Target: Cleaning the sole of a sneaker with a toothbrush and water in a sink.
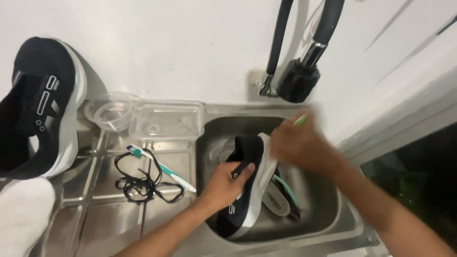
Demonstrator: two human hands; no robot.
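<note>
At far left, propped against the white wall, a black shoe with a white sole (40,104), toe up, well apart from both hands. Just right of it on the steel drainboard (114,216), a round clear lid (112,113) touching a rectangular clear container (166,120). Below those, a loose black lace (143,183) with a teal-and-white toothbrush (162,167) lying across it, bristles toward the upper left. Further right, down in the sink (328,209), the second black shoe (247,185), tilted on its side with the white sole turned right. Left hand (228,183) closed around the shoe's upper, thumb on top by the heel tab, fingers wrapped underneath. Under the shoe's right edge, an insole (278,197) with a teal rim lying in the basin. Right hand (300,143), blurred, pressed against the sole near the toe, closed on a green-handled brush (301,119) with only the tip showing. Above, a black tap (300,81) over the basin.
</note>
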